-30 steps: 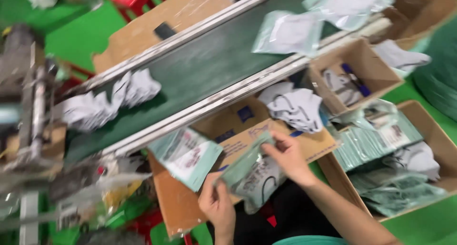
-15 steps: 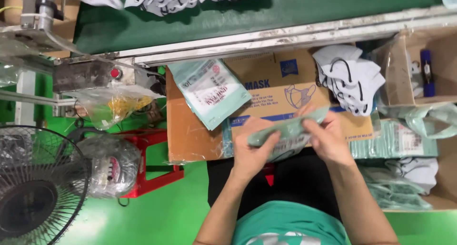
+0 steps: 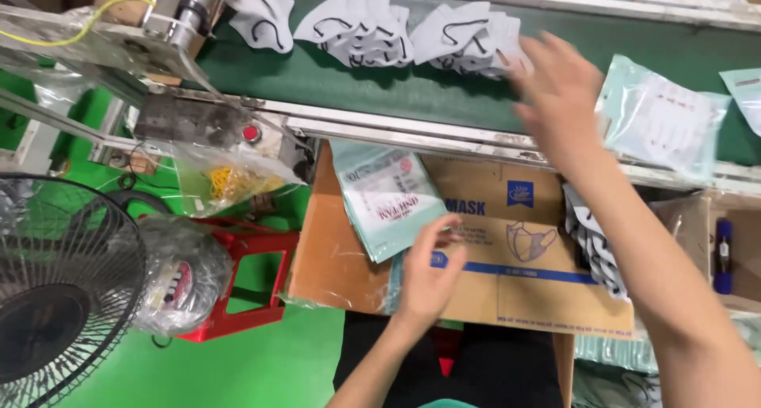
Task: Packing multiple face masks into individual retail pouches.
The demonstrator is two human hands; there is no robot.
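The stack of pale-green mask pouches (image 3: 387, 198) lies on the flattened cardboard box (image 3: 507, 249) just below the conveyor's near rail, its lower corner touching the left hand (image 3: 432, 269). That hand rests flat on the cardboard with the fingers loosely curled and the thumb up against the pouch edge — it presses or steadies, but does not grip anything that shows. The right hand (image 3: 559, 91) is stretched out over the green conveyor belt (image 3: 380, 87), fingers spread wide and blurred, and it holds nothing; its fingertips are just beside the pile of white folded masks (image 3: 396, 31) with black ear loops that lies on the belt. To the right of that hand, also on the belt, sits a filled sealed pouch (image 3: 662, 122), with the corner of another at the frame edge.

Under the right forearm, more white masks (image 3: 590, 245) are heaped at the right end of the cardboard. Further out — at the left — a clear plastic bag with yellow contents (image 3: 226, 182) hangs below the metal machine frame (image 3: 166, 55), a red plastic stool (image 3: 246, 277) stands on the green floor (image 3: 277, 368), and a black wire-guard fan (image 3: 63, 289) fills the lower left corner.
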